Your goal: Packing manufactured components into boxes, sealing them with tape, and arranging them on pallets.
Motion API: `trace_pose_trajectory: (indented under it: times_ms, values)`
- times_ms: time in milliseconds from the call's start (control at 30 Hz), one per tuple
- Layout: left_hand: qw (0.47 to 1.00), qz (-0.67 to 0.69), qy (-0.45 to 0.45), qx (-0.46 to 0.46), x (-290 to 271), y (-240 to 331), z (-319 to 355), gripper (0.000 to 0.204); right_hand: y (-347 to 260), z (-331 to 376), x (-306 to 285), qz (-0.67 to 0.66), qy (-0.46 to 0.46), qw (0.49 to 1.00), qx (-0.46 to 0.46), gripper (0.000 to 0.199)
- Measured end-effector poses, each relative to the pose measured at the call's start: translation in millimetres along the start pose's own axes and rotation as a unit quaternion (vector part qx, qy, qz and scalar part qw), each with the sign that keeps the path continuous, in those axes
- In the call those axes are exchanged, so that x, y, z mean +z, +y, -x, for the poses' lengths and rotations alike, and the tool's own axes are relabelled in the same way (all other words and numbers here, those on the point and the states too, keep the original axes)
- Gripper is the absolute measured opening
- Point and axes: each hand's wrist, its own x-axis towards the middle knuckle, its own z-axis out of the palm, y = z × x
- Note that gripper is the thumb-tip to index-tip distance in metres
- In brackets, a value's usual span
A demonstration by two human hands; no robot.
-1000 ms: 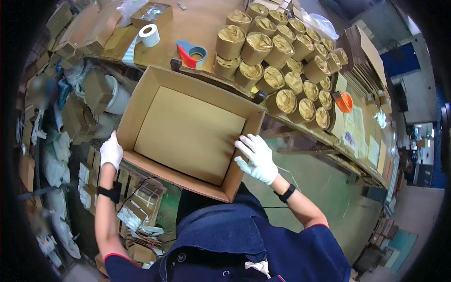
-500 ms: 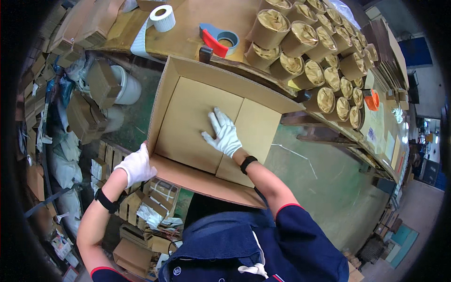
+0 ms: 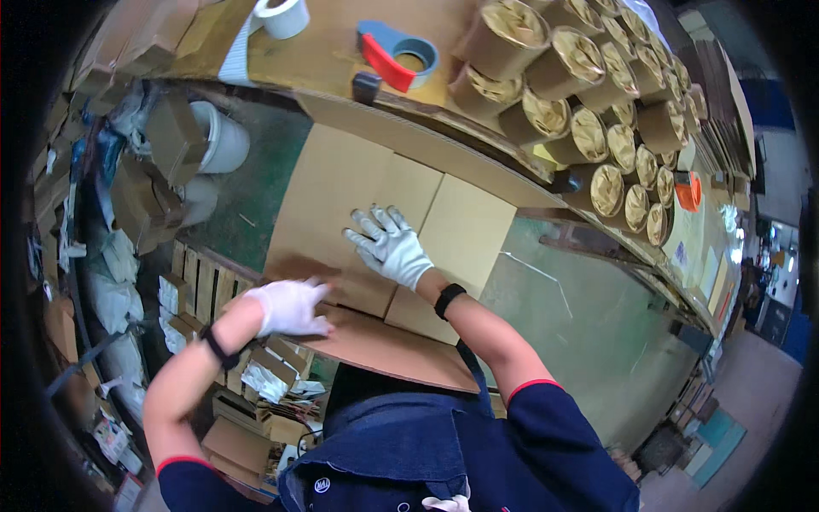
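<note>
An open cardboard box (image 3: 341,162) stands in front of me against the table edge, with its far and near flaps still upright. The left flap now lies folded inward beside the right one. My right hand (image 3: 390,245), in a white glove, rests with spread fingers on the folded cardboard. My left hand (image 3: 290,307), also gloved, is over the box's near left corner. Its fingers are stretched out and apart, with nothing held in them. Whether its underside touches the cardboard is hidden.
On the wooden table (image 3: 324,64) lie a label roll (image 3: 284,15), a blue-grey and red tape dispenser (image 3: 394,41) and several stacked cardboard tubes (image 3: 560,68) stuffed with brown paper. An orange tool (image 3: 688,192) sits farther right. White bucket (image 3: 226,141) and wooden pallet (image 3: 205,277) stand at left.
The box's left side flap has gone from upright to folded inward. My left hand has let go of its edge and moved right; my right hand has shifted slightly left.
</note>
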Motion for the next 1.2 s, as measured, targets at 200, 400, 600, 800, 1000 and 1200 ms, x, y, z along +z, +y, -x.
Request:
trace_pose_trajectory:
  times_ms: [200, 400, 600, 800, 1000, 1200]
  values:
    - [0.926, -0.149, 0.348, 0.01, 86.8, 27.1, 80.1, 0.062, 15.5, 8.0, -13.4, -0.031, -0.001, 1.0, 0.004, 0.04]
    - [0.849, -0.178, 0.494, 0.06, 38.3, -22.9, -62.5, 0.061, 28.5, 9.6, -150.8, 0.037, 0.221, 0.971, 0.086, 0.026]
    - [0.753, -0.055, 0.65, -0.086, 14.6, -25.5, -148.2, 0.068, 69.4, 34.1, -191.8, 0.236, 0.257, 0.895, 0.278, 0.021]
    - [0.593, 0.202, 0.778, 0.053, 13.3, 10.9, -141.2, 0.078, -14.4, 96.0, -142.5, 0.108, -0.046, 0.956, 0.267, 0.039]
    - [0.822, -0.026, 0.568, -0.034, 19.3, 23.1, -165.0, 0.069, 25.4, -81.4, -214.4, 0.009, 0.234, 0.962, 0.141, 0.007]
    - [0.827, 0.0, 0.562, -0.02, 20.4, 21.3, -174.1, 0.071, 98.4, -247.7, -189.5, 0.234, -0.172, 0.927, 0.239, 0.046]
